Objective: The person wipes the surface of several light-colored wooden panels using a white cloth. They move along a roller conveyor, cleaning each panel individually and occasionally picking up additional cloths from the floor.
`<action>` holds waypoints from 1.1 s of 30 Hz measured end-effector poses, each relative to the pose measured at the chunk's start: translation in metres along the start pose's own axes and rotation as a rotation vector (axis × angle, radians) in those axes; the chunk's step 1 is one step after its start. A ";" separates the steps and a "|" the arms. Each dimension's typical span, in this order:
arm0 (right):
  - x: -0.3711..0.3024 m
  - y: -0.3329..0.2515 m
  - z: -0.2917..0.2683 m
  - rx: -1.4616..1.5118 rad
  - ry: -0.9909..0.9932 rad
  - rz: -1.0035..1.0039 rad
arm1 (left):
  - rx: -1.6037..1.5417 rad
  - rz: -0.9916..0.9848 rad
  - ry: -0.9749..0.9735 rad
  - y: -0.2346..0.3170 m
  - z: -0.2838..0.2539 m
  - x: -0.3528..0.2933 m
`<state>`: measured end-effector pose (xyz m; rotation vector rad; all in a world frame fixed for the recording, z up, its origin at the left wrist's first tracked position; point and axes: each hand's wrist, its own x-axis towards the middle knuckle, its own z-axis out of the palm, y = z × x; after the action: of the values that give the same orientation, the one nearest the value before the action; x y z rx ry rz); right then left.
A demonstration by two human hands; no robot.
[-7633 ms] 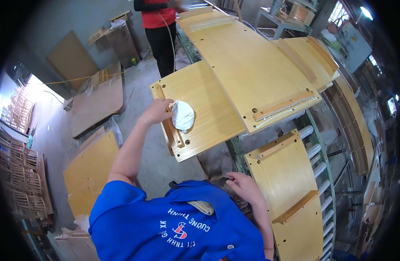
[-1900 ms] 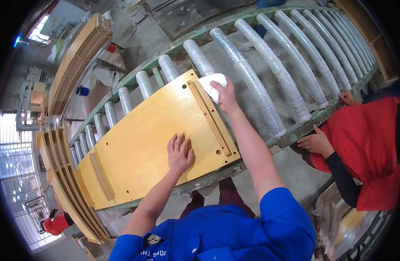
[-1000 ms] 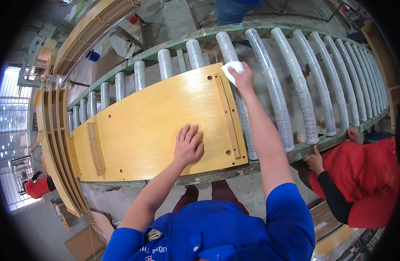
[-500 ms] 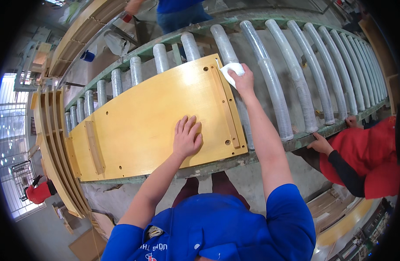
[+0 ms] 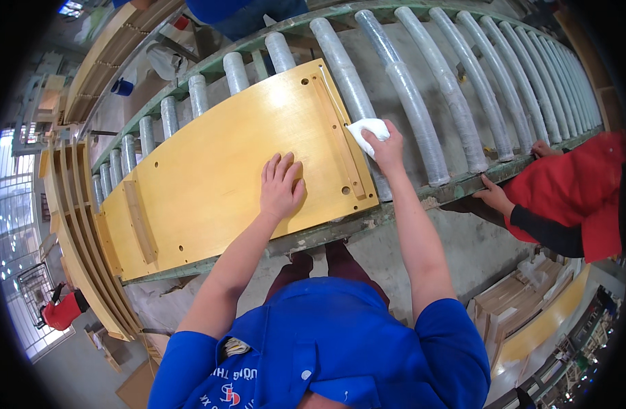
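A yellow wooden panel [image 5: 217,163] with one curved long side lies flat on a roller conveyor [image 5: 422,123]. Small round holes dot the panel, and narrow wooden strips [image 5: 338,140] are fixed across it near both ends. With fingers spread, my left hand [image 5: 281,185] rests flat on the panel's face. My right hand [image 5: 386,151] grips a white cloth [image 5: 366,133], which touches the panel's right end edge. The palm hides part of the cloth.
Curved wooden frames [image 5: 74,232] stand beyond the panel's left end. At the right, a person in red [image 5: 561,194] has both hands on the conveyor's near rail. Another person in blue [image 5: 248,13] is across the conveyor. Wooden boards [image 5: 517,293] are stacked at lower right.
My right hand has slid the cloth along the panel's end edge, nearer to me. My left hand stays flat on the panel. The whole view has shifted slightly.
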<state>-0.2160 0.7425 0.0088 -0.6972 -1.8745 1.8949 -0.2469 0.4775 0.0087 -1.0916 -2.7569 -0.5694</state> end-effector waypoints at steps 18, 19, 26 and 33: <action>-0.036 0.005 -0.011 -0.058 0.045 -0.013 | 0.013 0.045 0.019 0.000 0.000 -0.002; -0.043 0.004 -0.015 -0.082 0.037 -0.009 | 0.011 0.045 0.017 0.001 0.000 -0.002; -0.101 0.000 -0.039 -0.129 0.042 0.039 | 0.011 0.045 0.010 -0.002 0.003 -0.006; -0.149 0.004 -0.064 -0.142 0.113 0.063 | 0.000 0.049 0.024 -0.001 0.005 -0.006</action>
<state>-0.0583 0.7056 0.0180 -0.8991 -1.9503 1.7326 -0.2432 0.4746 0.0027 -1.1413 -2.7015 -0.5718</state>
